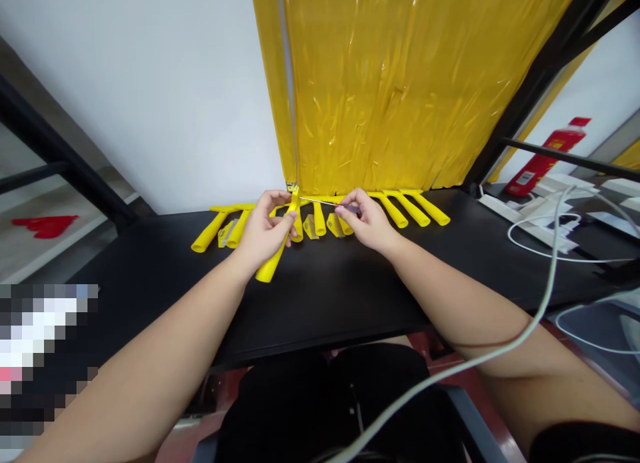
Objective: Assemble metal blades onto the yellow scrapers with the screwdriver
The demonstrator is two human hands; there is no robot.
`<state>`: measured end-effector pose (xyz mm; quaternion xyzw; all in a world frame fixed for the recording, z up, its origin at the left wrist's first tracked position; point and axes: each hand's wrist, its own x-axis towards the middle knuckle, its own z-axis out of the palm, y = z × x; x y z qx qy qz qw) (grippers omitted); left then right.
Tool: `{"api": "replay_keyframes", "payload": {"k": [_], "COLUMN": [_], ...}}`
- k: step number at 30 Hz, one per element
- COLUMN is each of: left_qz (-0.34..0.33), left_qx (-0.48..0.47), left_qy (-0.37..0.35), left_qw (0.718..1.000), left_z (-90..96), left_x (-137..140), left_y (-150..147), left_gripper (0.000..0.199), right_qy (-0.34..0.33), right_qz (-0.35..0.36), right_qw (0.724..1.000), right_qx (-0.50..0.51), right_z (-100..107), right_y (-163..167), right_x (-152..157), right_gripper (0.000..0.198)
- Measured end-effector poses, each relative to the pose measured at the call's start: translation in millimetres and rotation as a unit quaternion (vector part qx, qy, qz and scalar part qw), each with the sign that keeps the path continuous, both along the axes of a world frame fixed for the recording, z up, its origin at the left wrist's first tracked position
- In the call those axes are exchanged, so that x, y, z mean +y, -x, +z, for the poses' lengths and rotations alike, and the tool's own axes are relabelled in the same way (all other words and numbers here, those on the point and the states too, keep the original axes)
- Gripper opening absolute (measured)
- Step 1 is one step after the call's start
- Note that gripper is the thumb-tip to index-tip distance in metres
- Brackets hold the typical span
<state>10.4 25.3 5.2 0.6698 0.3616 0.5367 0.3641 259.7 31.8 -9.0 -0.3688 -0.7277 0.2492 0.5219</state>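
Observation:
My left hand (271,226) is closed around a yellow tool with a round tubular handle (269,268), its narrow head pointing up and away from me. A thin screwdriver (323,201) is pinched in my right hand (367,219), its shaft running left to the tool's head. Whether the tip sits in a screw is too small to tell. Behind both hands, several similar yellow tools (417,213) lie in a row along the back of the black table (320,283). Small yellow card-like pieces (311,226) lie among them, partly hidden by my hands.
A wall covered in yellow film (400,83) rises behind the table, with a white panel (165,83) to its left. At the right stand a red bottle (547,156), white power strips (530,219) and a pale cable (543,309) crossing over my right forearm. Black frame posts (65,143) flank the table.

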Motion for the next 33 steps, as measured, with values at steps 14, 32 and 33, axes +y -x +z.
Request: {"api": "replay_keyframes", "payload": {"k": [14, 32, 33], "left_qz": [0.012, -0.009, -0.016], "left_qx": [0.028, 0.008, 0.004], "left_qy": [-0.03, -0.02, -0.023], "left_qw": [0.999, 1.0, 1.0], "left_z": [2.8, 4.1, 4.7], "left_x": [-4.3, -1.5, -1.2], "left_y": [1.6, 5.6, 6.8], "left_gripper": [0.031, 0.032, 0.033], "right_qy": [0.099, 0.175, 0.218], "right_qz": [0.023, 0.11, 0.159], "right_qw": [0.993, 0.97, 0.951], "right_qx": [0.051, 0.126, 0.152], "right_z": [-0.6, 7.4, 8.4], "right_y": [5.0, 17.3, 17.9], "right_x": [-0.2, -12.5, -13.0], "right_gripper": [0.058, 0.045, 0.045]}}
